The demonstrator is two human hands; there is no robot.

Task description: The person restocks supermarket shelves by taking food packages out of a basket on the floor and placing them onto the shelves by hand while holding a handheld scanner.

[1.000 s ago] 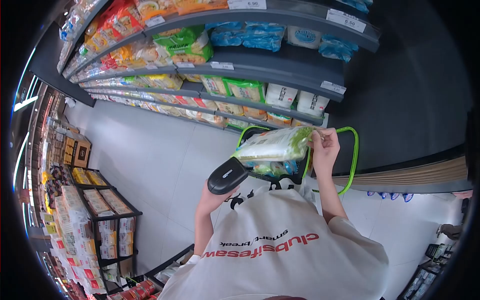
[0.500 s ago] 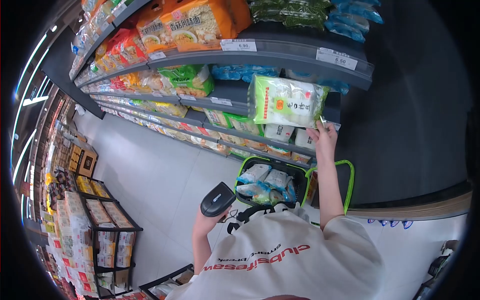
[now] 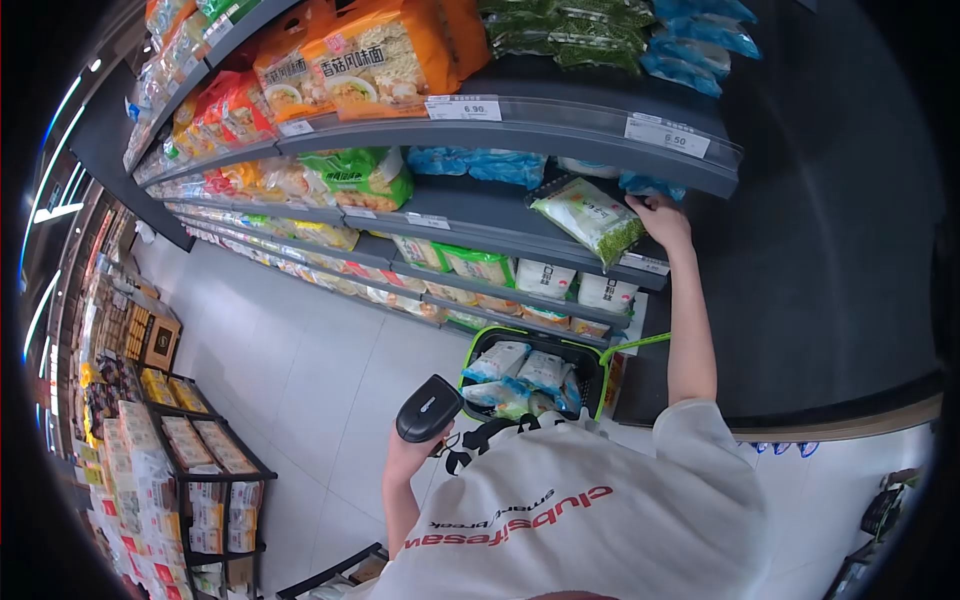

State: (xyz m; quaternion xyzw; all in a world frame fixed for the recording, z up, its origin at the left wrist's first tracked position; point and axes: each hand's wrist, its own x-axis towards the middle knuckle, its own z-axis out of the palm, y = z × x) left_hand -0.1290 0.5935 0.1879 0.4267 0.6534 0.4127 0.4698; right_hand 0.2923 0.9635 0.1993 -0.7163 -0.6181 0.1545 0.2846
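My left hand (image 3: 408, 455) is wrapped round a black handheld barcode scanner (image 3: 428, 408), low in front of my body. At the end of the stretched right arm, my right hand (image 3: 662, 220) is at the second shelf, fingers curled at the near right corner of a green-and-white food packet (image 3: 588, 218). The packet lies tilted, one corner jutting over the shelf's front edge. Its underside is hidden, and the fingertips show only in part. Behind it are blue packets (image 3: 475, 165) on the same shelf.
A black basket with a green rim (image 3: 603, 385) holds several white-and-blue packets (image 3: 497, 362) below the shelves. Orange noodle bags (image 3: 375, 65) and green packets (image 3: 565, 35) fill the top shelf. A rack of boxed goods (image 3: 215, 475) stands at lower left.
My right hand has moved up and in to the shelf. The packet, earlier held up facing me, now lies tilted on the shelf. The scanner stays in my left hand.
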